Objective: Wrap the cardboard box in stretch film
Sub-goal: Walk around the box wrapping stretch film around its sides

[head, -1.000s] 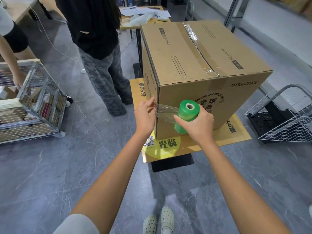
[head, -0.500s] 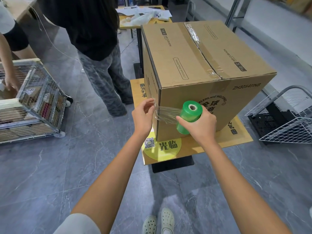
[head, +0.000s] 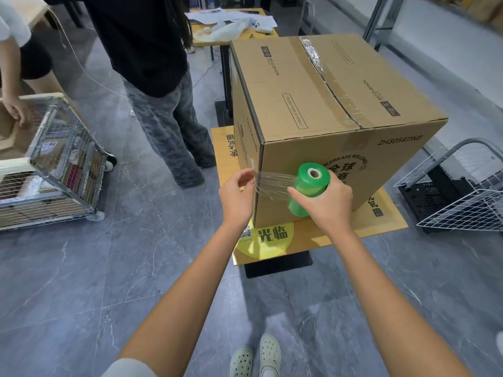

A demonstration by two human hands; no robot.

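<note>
A large taped cardboard box (head: 313,104) stands on a small low table (head: 353,235). My right hand (head: 324,205) grips a green roll of stretch film (head: 309,190) in front of the box's near face. A clear band of film (head: 272,183) runs from the roll leftward across the box's near corner. My left hand (head: 236,197) pinches the free end of the film against the box's left side at that corner.
A person in black top and grey trousers (head: 163,118) stands left of the box. A wire cage trolley (head: 54,164) sits at the far left with another person's hand on it. White wire baskets (head: 462,197) lie at the right. A second table with papers (head: 231,25) is behind.
The roll has drawn slightly further right from the corner, lengthening the stretched film. My left hand stays on the film end at the corner. The bystander shifted a little.
</note>
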